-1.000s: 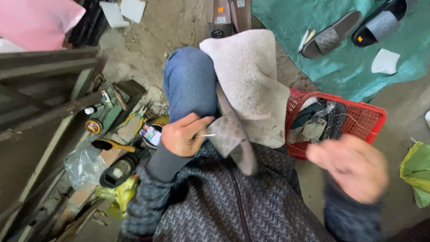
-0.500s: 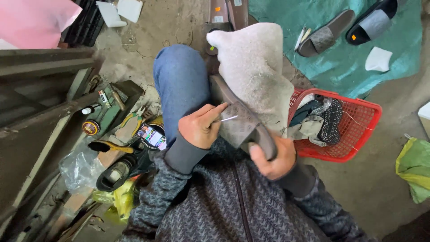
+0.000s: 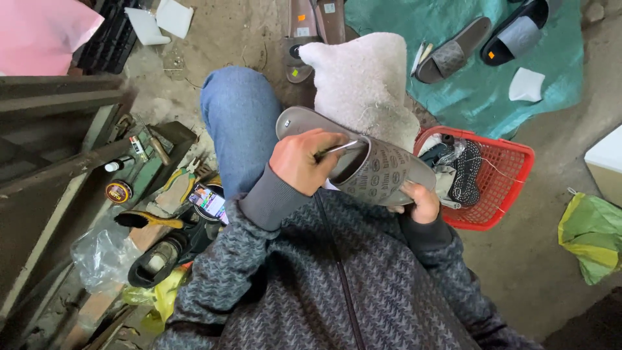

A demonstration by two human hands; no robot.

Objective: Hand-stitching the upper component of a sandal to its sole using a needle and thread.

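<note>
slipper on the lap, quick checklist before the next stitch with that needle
1. Slipper steadied: ok, the right hand grips its strap end from below.
2. Needle held firmly: ok, pinched in the left hand.
3. Needle tip placed at the strap's edge: cannot tell, tip hidden.
4. Right hand's fingers out of the needle's path: cannot tell, they sit under the strap.
5. Thread in the needle: cannot tell, too fine to see.
6. Padding under the slipper: ok, pale cloth covers the knee.

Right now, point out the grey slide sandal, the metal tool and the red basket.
grey slide sandal (image 3: 382, 175): head view, on its patterned strap.
metal tool (image 3: 340, 148): head view, on the thin shaft past the left hand's fingers.
red basket (image 3: 508, 178): head view, on its right wall.
</note>
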